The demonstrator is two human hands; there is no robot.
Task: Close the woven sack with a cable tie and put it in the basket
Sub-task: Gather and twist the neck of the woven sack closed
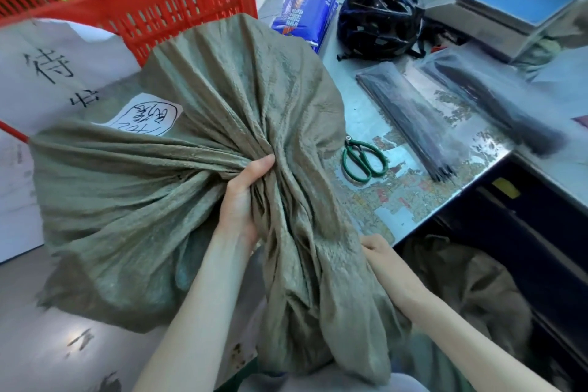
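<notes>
The left hand [241, 200] has its fingers closed tight around the gathered neck of the green woven sack [152, 200], which lies on the bench [375, 124]. The right hand [377, 247] grips the loose end of the sack, near the bench edge. Right of the left fingers lie green-handled scissors [362, 159]; further right, packs of black cable ties [410, 114]. Beyond these are a black helmet [378, 19], a blue packet [305, 9] and a scale [509, 6]. The red basket [159, 0] stands behind the sack, touching it. Left of the fingers are white papers [47, 73] with handwriting that I cannot read.
</notes>
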